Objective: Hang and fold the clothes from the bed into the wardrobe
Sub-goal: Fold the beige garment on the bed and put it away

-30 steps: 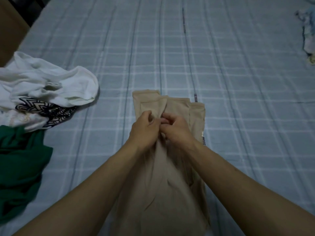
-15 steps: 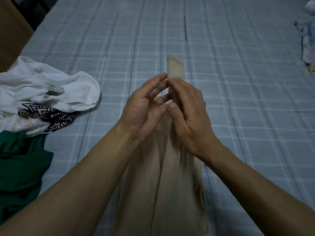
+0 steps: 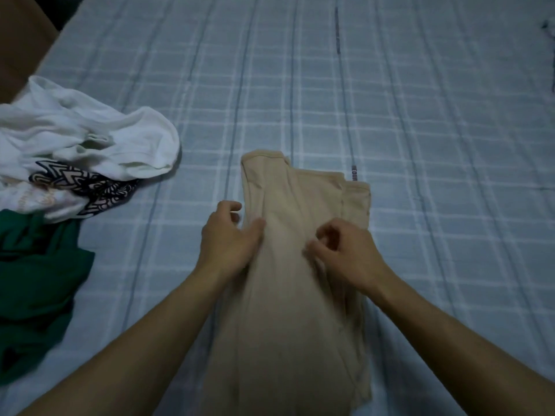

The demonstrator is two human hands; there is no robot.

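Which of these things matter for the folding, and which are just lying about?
In use: beige garment, left hand, right hand.

Waiting or lying about: white garment, black patterned cloth, green garment, checked bed sheet.

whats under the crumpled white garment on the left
A black-and-cream patterned cloth pokes out beneath the crumpled white garment; how far it runs underneath is covered.
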